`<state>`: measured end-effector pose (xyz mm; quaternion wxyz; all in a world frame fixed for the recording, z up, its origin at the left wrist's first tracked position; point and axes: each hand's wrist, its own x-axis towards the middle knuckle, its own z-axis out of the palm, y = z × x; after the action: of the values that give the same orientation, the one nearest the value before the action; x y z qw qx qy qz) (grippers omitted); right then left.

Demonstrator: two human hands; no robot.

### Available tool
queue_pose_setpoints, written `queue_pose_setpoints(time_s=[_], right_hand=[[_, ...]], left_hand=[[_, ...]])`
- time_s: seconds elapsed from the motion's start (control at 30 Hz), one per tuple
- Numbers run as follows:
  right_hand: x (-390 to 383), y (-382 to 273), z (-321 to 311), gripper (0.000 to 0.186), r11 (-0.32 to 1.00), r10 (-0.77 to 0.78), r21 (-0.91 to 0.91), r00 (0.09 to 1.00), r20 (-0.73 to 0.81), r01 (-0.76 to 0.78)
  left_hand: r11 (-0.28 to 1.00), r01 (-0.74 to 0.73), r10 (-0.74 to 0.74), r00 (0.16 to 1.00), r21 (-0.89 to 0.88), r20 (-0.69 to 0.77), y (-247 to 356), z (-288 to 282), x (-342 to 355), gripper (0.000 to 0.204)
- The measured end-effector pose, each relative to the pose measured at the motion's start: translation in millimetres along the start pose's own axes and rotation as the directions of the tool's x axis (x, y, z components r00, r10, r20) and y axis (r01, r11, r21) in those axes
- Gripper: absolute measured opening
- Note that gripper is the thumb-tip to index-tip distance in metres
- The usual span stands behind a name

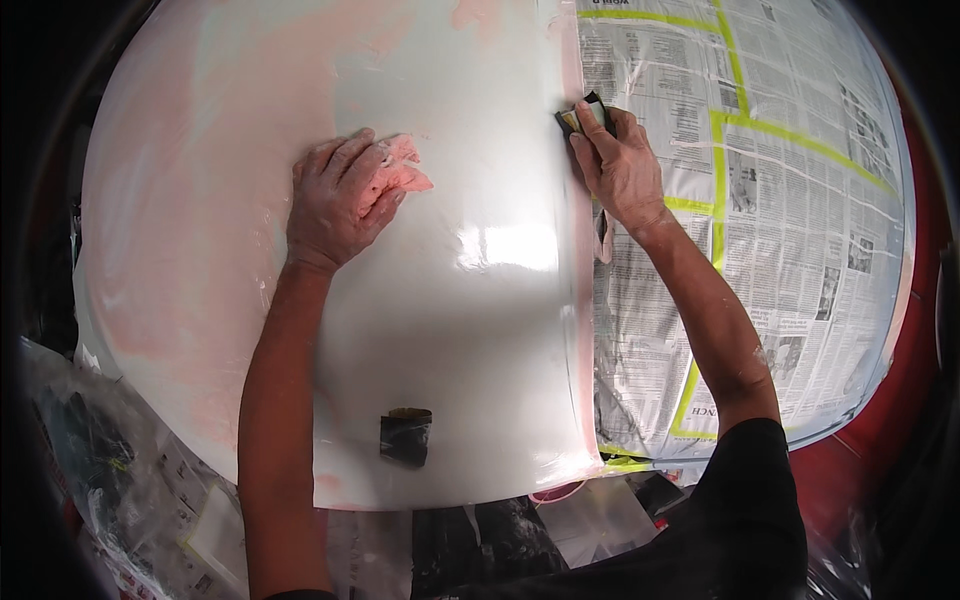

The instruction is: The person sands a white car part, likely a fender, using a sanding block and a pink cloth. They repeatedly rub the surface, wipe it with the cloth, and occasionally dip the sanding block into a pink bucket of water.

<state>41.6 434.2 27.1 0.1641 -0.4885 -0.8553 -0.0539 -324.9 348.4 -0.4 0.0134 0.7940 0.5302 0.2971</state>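
Note:
A large curved panel (440,330), white with pink patches and wet-looking, lies beneath both hands. My left hand (335,195) is closed around a crumpled pink cloth (395,178) and rests on the panel's left part. Farther right, my right hand (622,165) grips a small dark piece of sandpaper (592,108), apparently wrapped round a pad. It touches the panel along the pinkish strip where the newspaper covering (650,290) begins. A separate black piece of sandpaper (406,437) lies near the panel's front edge, touched by neither hand.
Yellow-green tape (718,230) holds the newspaper over the panel's right side. Crumpled clear plastic sheeting (110,440) and more paper lie below at the left. A pink round rim (558,492) shows under the front edge. Red surfaces (870,430) lie beyond the right side.

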Motion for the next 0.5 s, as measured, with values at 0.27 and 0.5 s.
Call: queue_pose_setpoints(time_s=[0.27,0.5], right_hand=[[136.7,90.3,43.1,0.028,0.985,0.013,-0.172,0.999,-0.039,-0.019],[25.1,32.1,9.6,0.04,0.991,-0.132,-0.004,0.99,-0.039,0.132]], left_hand=[[0.998,-0.021,0.02,1.0,-0.056,-0.019,12.3,16.6,9.7,0.048],[1.0,0.02,-0.02,1.0,-0.015,0.003,3.5,5.5,1.4,0.046]])
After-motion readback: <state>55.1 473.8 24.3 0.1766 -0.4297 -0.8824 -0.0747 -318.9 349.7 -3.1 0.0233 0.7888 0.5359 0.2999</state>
